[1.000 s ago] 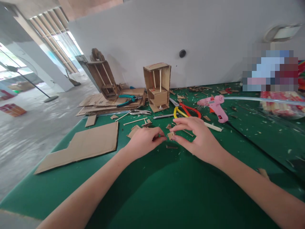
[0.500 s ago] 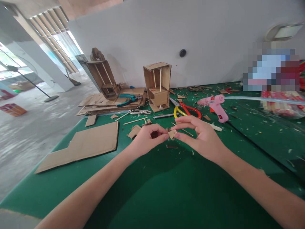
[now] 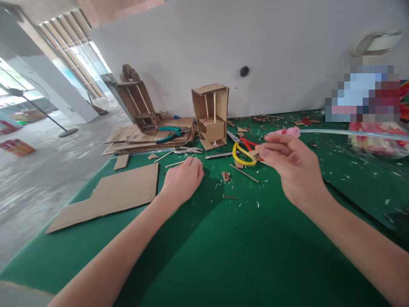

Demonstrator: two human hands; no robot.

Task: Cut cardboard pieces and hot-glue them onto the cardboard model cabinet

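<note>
My right hand (image 3: 295,166) is raised over the right of the table, its thumb and fingers pinching a small cardboard piece (image 3: 254,153). That piece overlaps the handles of the red-and-yellow scissors (image 3: 244,157). Behind the same hand, the pink glue gun (image 3: 292,131) is mostly hidden. Lower on the left, my left hand (image 3: 183,179) rests near the table with its fingers curled down; whatever lies under them is hidden. A thin wooden stick (image 3: 174,164) pokes out beside it. Between the hands lies a small folded cardboard scrap (image 3: 226,176).
A cardboard box frame with sticks (image 3: 211,115) stands at the back. Teal-handled pliers (image 3: 172,134) and another cardboard frame (image 3: 137,104) sit on stacked cardboard at left. A cut cardboard sheet (image 3: 111,194) lies front left. A craft knife (image 3: 220,155) lies mid-table.
My hands have moved apart. The right went right and up with the small cardboard piece; the left drew back left and curled down. A folded scrap now shows on the table between them.
</note>
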